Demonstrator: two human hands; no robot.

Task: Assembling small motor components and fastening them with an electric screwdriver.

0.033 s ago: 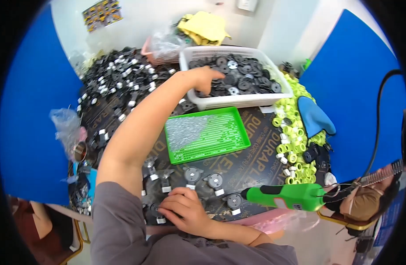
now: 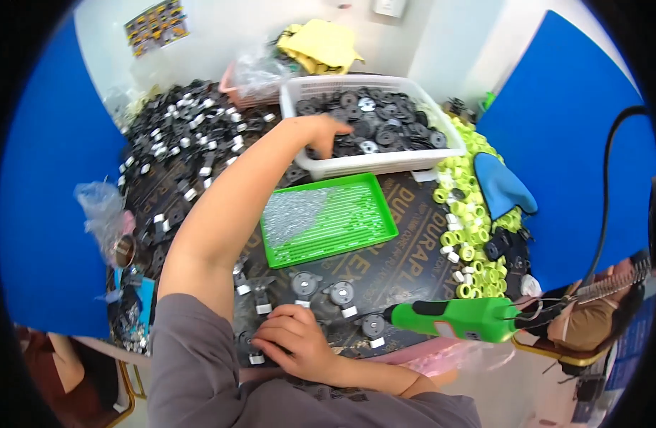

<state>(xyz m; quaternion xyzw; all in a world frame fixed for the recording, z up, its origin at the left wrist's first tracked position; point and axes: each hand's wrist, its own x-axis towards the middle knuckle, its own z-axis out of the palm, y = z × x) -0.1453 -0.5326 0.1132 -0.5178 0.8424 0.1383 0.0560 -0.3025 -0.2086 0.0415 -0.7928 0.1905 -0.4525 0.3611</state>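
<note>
My left hand (image 2: 324,133) reaches into a white plastic basket (image 2: 385,165), its fingers apart over a heap of black discs (image 2: 396,114). Some of its fingertips are hidden among them. Near the table's front edge, my right hand (image 2: 299,344) lies with curled fingers and thumb against a black disc part (image 2: 245,342) with a white tab. Beside it, similar round parts stand in a row, among them one (image 2: 304,284) and another (image 2: 342,293). A green tray (image 2: 335,253) between the hands carries many thin silvery pins (image 2: 289,214).
A green power screwdriver (image 2: 453,318) with a cable points in from the right. Yellow-green rings (image 2: 468,252) and a blue cloth (image 2: 503,187) line the right side. Black parts with white tabs (image 2: 189,125) pile up at far left. Another person (image 2: 70,360) sits beyond the left panel.
The whole view has shifted slightly. My left hand has dipped a little lower over the discs; my right hand stays at the same part.
</note>
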